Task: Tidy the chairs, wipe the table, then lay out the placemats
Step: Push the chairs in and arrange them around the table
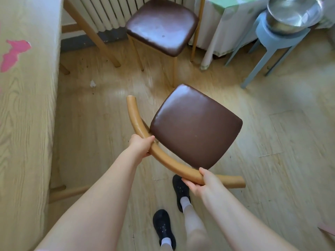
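From the head camera: both hands are on the near chair [195,124], gripping its curved wooden backrest [163,160]. The left hand [141,146] wraps round the rail near the middle of its curve, the right hand [203,182] clamps it closer to the near end. The brown seat sits just beyond the rail, over the wood floor [272,142]. A second chair [161,24] stands farther off by the radiator [108,11]. The table [27,105] runs along the left edge.

Open floor [272,142] lies right of the held chair [195,127]; the worktop [27,105] walls the left, a second chair [161,24] blocks ahead.
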